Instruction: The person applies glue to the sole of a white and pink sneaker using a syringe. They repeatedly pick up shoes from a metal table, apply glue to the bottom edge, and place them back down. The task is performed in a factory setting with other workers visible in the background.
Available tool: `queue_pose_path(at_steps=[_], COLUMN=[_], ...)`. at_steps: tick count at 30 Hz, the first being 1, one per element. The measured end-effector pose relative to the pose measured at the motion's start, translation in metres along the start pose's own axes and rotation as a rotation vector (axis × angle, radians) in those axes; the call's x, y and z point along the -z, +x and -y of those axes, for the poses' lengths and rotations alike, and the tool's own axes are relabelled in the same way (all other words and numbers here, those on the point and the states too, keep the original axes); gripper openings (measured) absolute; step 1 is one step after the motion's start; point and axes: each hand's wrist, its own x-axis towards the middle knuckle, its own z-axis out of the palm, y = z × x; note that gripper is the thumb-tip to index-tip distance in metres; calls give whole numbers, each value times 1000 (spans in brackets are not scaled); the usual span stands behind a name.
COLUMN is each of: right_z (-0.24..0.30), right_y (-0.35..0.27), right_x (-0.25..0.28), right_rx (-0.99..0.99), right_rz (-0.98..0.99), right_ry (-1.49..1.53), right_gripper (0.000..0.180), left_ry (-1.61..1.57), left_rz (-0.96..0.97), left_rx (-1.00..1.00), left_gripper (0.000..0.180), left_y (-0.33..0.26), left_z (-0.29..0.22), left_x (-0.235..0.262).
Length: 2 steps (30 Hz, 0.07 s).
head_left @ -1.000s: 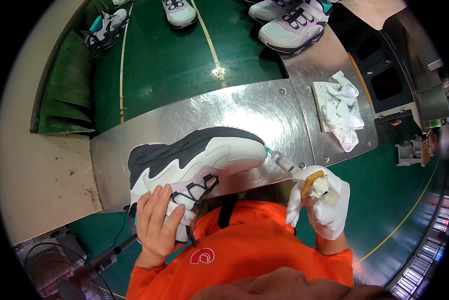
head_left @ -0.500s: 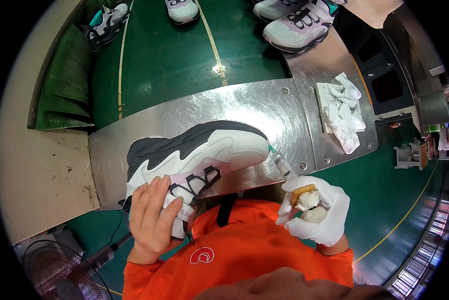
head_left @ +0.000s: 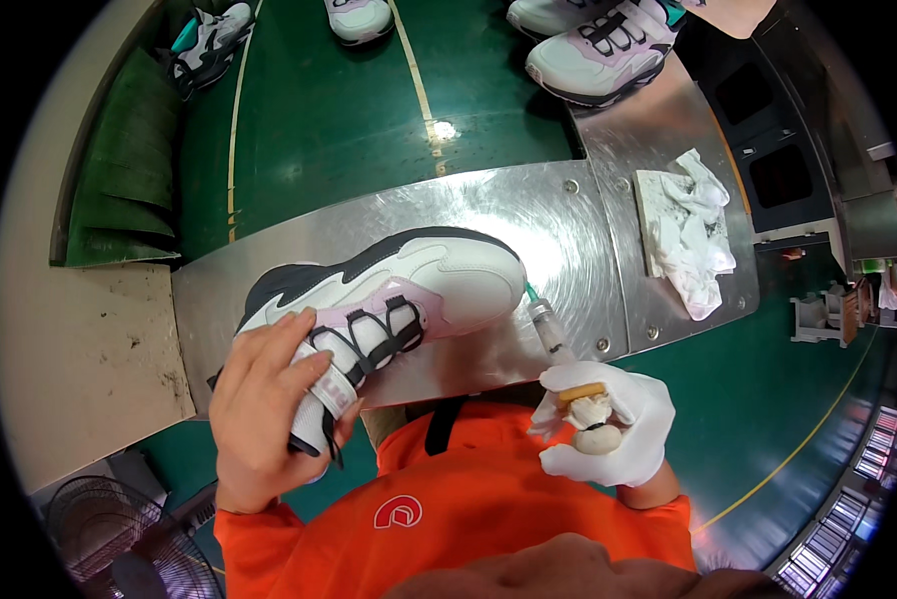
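Observation:
A white sneaker point(head_left: 470, 287) with pale purple panels, black elastic laces and a dark sole lies tilted over the steel ledge, its toe to the right. My bare left hand point(head_left: 261, 407) wraps round its ankle collar and tongue. My right hand point(head_left: 630, 424), in a white glove, is closed on a clear syringe point(head_left: 545, 325). The syringe's green needle hub meets the sole edge at the toe; the very tip is hard to make out. Also in that palm are a tan stick-like piece point(head_left: 581, 392) and a whitish rounded bundle point(head_left: 596, 439).
Across the steel ledge point(head_left: 389, 215) is a green conveyor belt point(head_left: 329, 130) carrying more sneakers point(head_left: 603, 62). A crumpled white cloth point(head_left: 701, 230) rests on a stained pad at the right. A fan point(head_left: 119, 539) stands at lower left, and green flaps point(head_left: 119, 190) hang at the left.
The sneaker has rolled, so its laces face up more, and has shifted slightly left with my left hand. My right hand and the syringe have moved a little left, staying by the toe.

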Motion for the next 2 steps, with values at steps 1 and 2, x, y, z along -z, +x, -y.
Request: queue_pose_path(at_steps=[1,2], right_z=[-5,-10], right_y=[3,5], right_x=[1,3], right_rx=[22,43], right_rz=[6,13], right_ry=[-28,-57], right_gripper=[54,53], left_ry=[-21,-42], left_rz=[21,41], left_rx=[12,25], left_gripper=[53,52], left_y=[5,11], left_z=[3,4], left_x=[1,3])
